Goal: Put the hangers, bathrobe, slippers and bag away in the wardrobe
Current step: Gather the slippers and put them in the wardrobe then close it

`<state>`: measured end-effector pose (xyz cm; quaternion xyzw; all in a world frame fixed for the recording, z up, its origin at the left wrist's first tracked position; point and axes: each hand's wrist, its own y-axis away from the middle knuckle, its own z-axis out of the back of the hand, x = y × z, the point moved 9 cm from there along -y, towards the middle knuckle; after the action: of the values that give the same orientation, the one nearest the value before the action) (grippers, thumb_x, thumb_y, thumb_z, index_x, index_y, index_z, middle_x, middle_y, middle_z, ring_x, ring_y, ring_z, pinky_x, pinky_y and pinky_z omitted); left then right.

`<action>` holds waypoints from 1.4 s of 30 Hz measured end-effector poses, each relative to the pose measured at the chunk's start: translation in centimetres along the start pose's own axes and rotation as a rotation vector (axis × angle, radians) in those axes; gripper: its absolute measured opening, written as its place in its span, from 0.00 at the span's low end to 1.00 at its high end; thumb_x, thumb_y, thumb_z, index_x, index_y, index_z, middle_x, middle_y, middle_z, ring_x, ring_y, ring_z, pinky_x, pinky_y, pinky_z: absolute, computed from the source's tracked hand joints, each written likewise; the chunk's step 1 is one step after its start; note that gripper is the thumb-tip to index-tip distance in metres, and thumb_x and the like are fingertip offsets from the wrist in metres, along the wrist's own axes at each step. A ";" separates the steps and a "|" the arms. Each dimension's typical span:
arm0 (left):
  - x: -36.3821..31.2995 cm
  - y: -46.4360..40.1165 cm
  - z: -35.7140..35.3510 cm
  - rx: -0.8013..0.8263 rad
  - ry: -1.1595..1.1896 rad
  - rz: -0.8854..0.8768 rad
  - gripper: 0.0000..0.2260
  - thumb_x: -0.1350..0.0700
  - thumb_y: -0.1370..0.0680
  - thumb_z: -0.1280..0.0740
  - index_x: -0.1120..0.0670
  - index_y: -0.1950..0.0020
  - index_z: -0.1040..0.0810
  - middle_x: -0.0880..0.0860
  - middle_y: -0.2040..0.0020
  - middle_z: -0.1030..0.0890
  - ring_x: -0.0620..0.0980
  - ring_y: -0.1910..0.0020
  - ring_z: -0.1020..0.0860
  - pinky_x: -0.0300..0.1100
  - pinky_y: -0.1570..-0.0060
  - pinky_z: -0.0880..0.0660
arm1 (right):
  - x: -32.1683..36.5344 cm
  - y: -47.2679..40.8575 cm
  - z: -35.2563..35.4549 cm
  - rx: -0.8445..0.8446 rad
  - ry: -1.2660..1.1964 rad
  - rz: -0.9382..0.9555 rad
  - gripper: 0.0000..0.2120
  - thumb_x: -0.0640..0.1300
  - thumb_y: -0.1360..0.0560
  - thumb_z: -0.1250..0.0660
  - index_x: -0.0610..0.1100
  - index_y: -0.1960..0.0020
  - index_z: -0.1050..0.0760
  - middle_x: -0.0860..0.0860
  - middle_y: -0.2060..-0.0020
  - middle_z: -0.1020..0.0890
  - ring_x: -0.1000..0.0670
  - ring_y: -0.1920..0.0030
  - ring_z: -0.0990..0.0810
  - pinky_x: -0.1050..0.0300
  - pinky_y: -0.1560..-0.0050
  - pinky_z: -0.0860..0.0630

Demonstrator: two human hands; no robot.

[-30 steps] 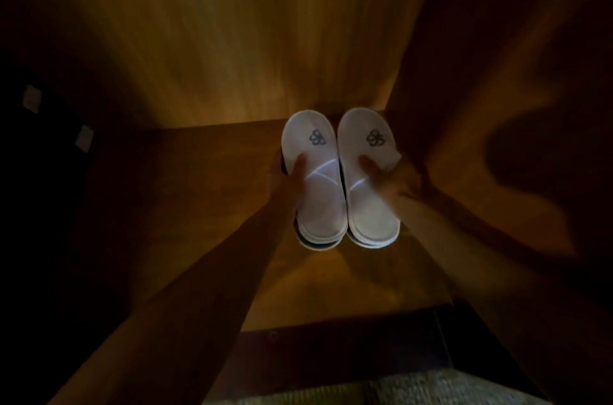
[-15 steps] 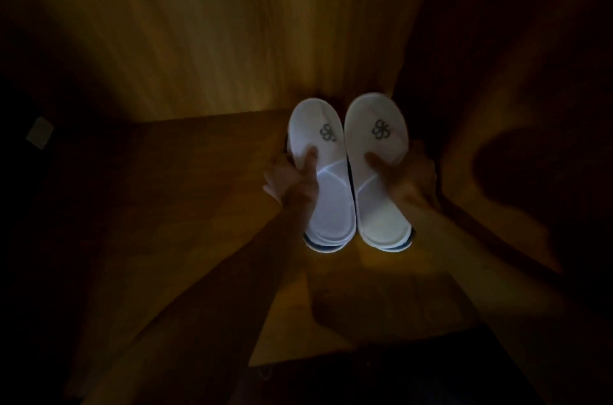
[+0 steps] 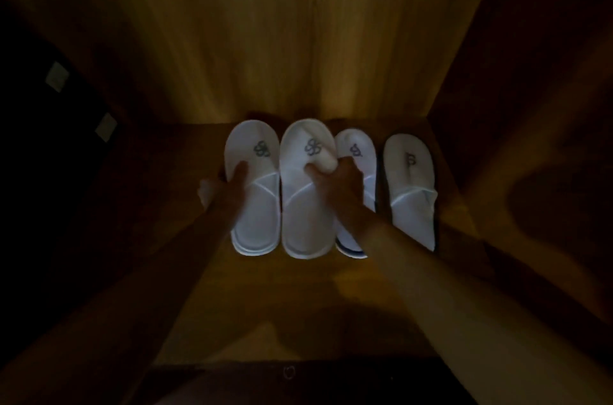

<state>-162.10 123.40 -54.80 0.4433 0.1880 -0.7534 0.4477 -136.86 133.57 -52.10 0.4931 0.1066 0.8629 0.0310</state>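
Observation:
Several white slippers with a dark logo lie side by side on the wooden floor of the wardrobe [image 3: 232, 305], toes toward the back wall. My left hand [image 3: 225, 187] grips the far-left slipper [image 3: 253, 205] by its left edge, thumb on top. My right hand [image 3: 338, 179] pinches the upper of the second slipper [image 3: 305, 222], bunching the fabric. A third slipper [image 3: 356, 149] lies partly under my right wrist. A fourth slipper [image 3: 411, 192] lies apart at the right.
The wardrobe's back panel [image 3: 282, 39] rises just behind the slippers' toes. Its right side wall [image 3: 530, 106] stands close to the fourth slipper. A dark area with two small pale labels [image 3: 58, 76] fills the left. The scene is dim.
Two stacked pairs have been spread into a row of single slippers. My hands shifted left with the top two, leaving the other two uncovered at the right.

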 end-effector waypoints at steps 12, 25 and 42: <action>1.4 -3.1 4.6 -0.064 -0.524 -0.125 0.27 0.41 0.19 0.38 0.62 0.30 0.28 0.64 0.31 0.28 0.64 0.34 0.28 0.57 0.37 0.28 | 2.4 1.1 -5.3 -0.126 0.375 0.105 0.39 0.57 0.27 0.29 0.35 0.28 0.39 0.38 0.29 0.35 0.38 0.35 0.28 0.45 0.40 0.27; -11.5 10.3 12.7 0.171 -0.405 -0.238 0.09 0.53 0.16 0.40 0.55 0.44 0.23 0.55 0.42 0.18 0.58 0.43 0.19 0.49 0.48 0.22 | 12.1 13.8 5.5 0.074 0.504 0.192 0.14 0.51 0.22 0.33 0.44 0.41 0.24 0.46 0.43 0.21 0.45 0.42 0.21 0.49 0.43 0.26; -41.2 27.6 49.1 0.298 -0.214 -0.386 0.15 0.50 0.26 0.43 0.53 0.49 0.20 0.52 0.59 0.16 0.55 0.59 0.17 0.44 0.63 0.24 | 49.7 44.8 21.7 -0.001 0.404 0.343 0.08 0.49 0.25 0.32 0.49 0.48 0.19 0.50 0.51 0.17 0.48 0.47 0.19 0.54 0.50 0.22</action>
<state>-154.97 96.37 9.18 0.3782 0.1075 -0.8868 0.2429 -141.40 101.08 10.16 0.3215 0.0250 0.9366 -0.1372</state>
